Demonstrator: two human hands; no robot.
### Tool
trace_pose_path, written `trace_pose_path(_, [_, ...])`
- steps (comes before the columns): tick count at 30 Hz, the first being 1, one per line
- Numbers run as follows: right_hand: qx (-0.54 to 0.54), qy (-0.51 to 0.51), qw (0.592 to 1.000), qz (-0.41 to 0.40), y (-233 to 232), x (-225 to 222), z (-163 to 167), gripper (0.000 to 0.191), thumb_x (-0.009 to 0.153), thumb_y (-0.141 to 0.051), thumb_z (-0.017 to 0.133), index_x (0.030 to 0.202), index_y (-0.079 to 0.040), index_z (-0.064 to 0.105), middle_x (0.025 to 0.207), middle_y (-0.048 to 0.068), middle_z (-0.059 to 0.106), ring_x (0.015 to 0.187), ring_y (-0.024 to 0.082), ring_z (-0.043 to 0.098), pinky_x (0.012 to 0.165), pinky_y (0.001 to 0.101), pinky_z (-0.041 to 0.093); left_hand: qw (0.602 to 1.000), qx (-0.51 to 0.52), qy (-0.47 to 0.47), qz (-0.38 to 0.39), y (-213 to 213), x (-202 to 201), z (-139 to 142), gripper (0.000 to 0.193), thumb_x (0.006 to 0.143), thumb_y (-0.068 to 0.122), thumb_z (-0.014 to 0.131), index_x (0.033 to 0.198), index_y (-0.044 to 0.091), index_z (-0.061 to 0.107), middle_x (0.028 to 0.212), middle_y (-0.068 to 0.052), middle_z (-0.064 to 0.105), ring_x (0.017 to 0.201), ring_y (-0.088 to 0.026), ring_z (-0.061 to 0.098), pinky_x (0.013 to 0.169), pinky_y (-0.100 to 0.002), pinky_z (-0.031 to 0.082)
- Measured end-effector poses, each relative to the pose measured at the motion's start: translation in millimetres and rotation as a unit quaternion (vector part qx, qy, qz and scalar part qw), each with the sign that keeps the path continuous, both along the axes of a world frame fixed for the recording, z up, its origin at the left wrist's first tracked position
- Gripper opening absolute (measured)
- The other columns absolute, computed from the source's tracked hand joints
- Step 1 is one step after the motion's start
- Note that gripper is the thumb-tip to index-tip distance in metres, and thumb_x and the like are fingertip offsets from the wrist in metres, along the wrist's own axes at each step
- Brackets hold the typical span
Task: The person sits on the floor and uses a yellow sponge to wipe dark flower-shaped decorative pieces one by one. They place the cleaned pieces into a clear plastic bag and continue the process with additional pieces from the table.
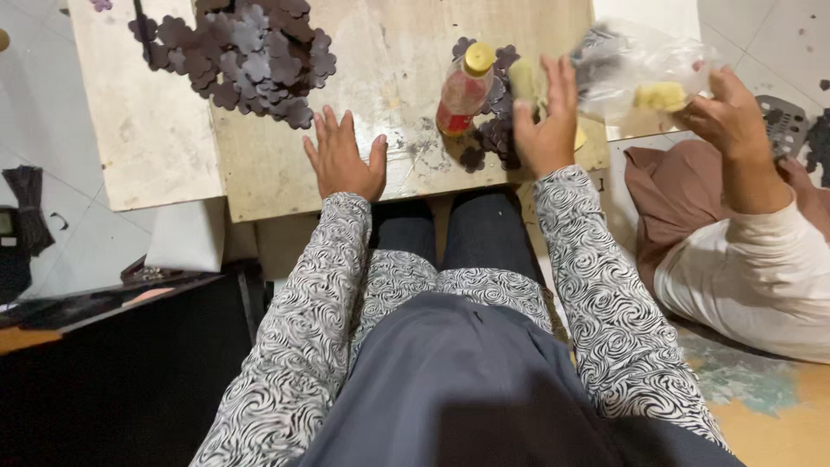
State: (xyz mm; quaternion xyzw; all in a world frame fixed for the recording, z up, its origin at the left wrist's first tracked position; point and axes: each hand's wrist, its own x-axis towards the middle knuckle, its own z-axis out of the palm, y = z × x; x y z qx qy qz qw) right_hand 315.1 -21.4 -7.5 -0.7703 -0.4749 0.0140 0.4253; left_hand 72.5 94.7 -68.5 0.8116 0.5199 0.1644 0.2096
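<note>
The left hand (pixel 344 160) lies flat and open on the worn wooden board (pixel 406 52), fingers spread, holding nothing. Far beyond its fingertips is one big heap of dark flower-shaped cutouts (pixel 246 56), thin and matte. The right hand (pixel 545 117) is half open and raised, its fingers against a blurred yellowish piece (pixel 524 79); whether it grips it, I cannot tell. Just left of this hand stands one plastic bottle (pixel 462 91) with a yellow cap. To its right, another person's hand (pixel 731 112) holds one clear crinkled bag (pixel 640 69).
</note>
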Motion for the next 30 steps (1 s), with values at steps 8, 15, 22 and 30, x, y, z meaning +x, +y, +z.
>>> trace_pose_path(8, [0.026, -0.175, 0.966, -0.19, -33.7, 31.8, -2.2, 0.042, 0.094, -0.006, 0.071, 0.134, -0.009, 0.058, 0.157, 0.012, 0.04, 0.158, 0.034, 0.027, 0.135, 0.0591, 0.02, 1.0, 0.004, -0.005, -0.001, 0.2, -0.8, -6.2, 0.073, 0.098, 0.049, 0.062, 0.151, 0.001, 0.045, 0.164, -0.025, 0.029, 0.155, -0.039, 0.019, 0.125, -0.059, 0.007])
trace_pose_path(15, [-0.018, -0.11, 0.966, -0.234, -50.6, 70.5, 1.8, 0.08, 0.079, 0.0, 0.071, 0.157, -0.008, 0.05, 0.166, 0.032, 0.0, 0.155, 0.052, -0.001, 0.129, 0.0633, 0.013, 1.0, 0.014, -0.007, 0.0, -0.6, 0.1, -2.0, 0.073, 0.098, 0.048, 0.063, 0.151, 0.002, 0.046, 0.164, -0.026, 0.029, 0.155, -0.04, 0.019, 0.125, -0.06, 0.007])
trace_pose_path(22, [-0.086, -0.314, 0.937, -0.127, -51.9, 120.6, 28.6, 0.017, 0.085, 0.001, 0.066, 0.101, -0.006, 0.066, 0.151, 0.015, 0.042, 0.151, 0.037, 0.026, 0.125, 0.0527, 0.029, 1.0, 0.012, -0.012, 0.003, -1.9, 2.5, 5.4, 0.073, 0.097, 0.047, 0.065, 0.15, 0.002, 0.046, 0.164, -0.026, 0.03, 0.155, -0.04, 0.02, 0.124, -0.06, 0.007])
trace_pose_path(30, [-0.026, -0.3, 0.952, -0.056, -93.3, 114.0, 99.0, 0.02, 0.096, -0.008, 0.073, 0.083, 0.002, 0.062, 0.122, 0.016, 0.055, 0.113, 0.028, 0.053, 0.096, 0.0396, 0.042, 0.99, 0.076, -0.117, -0.036, -8.8, -2.8, 4.1, 0.053, 0.095, 0.03, 0.072, 0.138, 0.002, 0.059, 0.15, -0.025, 0.052, 0.146, -0.039, 0.038, 0.118, -0.06, 0.02])
